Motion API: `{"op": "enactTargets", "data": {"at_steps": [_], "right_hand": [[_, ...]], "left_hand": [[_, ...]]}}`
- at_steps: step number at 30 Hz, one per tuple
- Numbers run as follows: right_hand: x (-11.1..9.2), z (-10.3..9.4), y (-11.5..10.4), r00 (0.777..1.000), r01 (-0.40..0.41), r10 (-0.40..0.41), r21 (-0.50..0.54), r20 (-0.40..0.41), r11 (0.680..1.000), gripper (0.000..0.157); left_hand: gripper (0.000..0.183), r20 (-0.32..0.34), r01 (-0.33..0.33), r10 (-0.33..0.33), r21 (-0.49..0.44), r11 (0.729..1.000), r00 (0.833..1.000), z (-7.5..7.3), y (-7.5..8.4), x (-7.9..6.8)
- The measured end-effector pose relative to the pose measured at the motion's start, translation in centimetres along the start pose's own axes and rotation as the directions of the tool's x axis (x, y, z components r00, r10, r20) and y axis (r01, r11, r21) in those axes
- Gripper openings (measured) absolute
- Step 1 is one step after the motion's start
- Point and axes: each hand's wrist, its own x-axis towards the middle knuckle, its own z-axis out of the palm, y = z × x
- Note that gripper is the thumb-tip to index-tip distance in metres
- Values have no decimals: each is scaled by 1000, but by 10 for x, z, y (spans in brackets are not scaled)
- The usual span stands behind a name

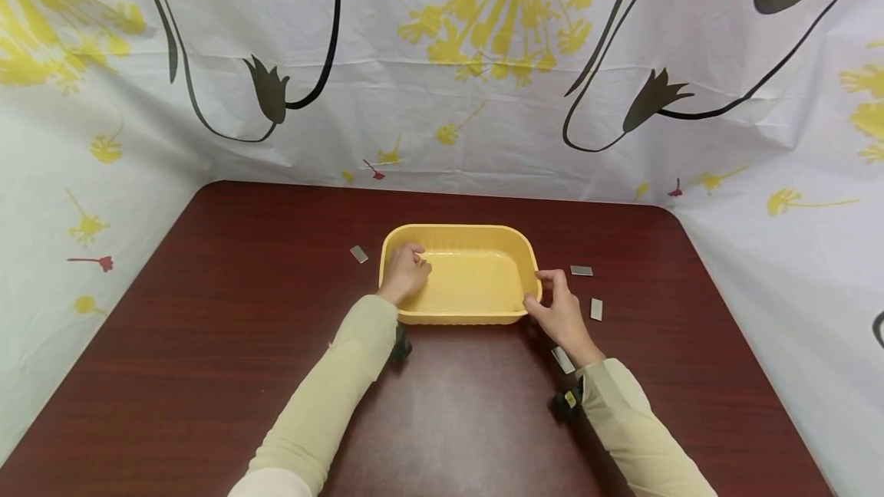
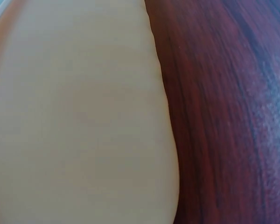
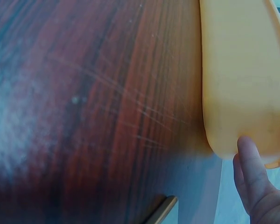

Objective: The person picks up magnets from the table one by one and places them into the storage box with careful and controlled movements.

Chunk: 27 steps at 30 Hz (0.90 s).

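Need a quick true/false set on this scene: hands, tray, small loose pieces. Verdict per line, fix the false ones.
1. The yellow tray stands on the dark red table. True.
2. The tray is upside down. False: its open side faces up.
3. The left hand reaches into the tray at its left end. True.
4. A small grey piece lies left of the tray. True.
5. Only one such piece lies on the right side. False: three pieces show there.
6. The right hand is well clear of the tray. False: it touches the tray's right end.
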Motion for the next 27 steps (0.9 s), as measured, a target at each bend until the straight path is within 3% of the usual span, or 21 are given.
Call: {"op": "enactTargets", "data": {"at_steps": [16,26,27], "right_hand": [[-1,0,0,1000,-12,12,16,0,1000,42],[-1,0,-1,1000,-7,7,11,-5,1000,42],[-1,0,-1,1000,-5,5,10,-7,1000,42]], "left_hand": [[33,-54,-60,52,-148,987,997,-1,0,0],[29,-125,-194,169,-230,954,978,-2,-1,-2],[30,-116,-180,156,-240,954,981,-2,0,-3]]}}
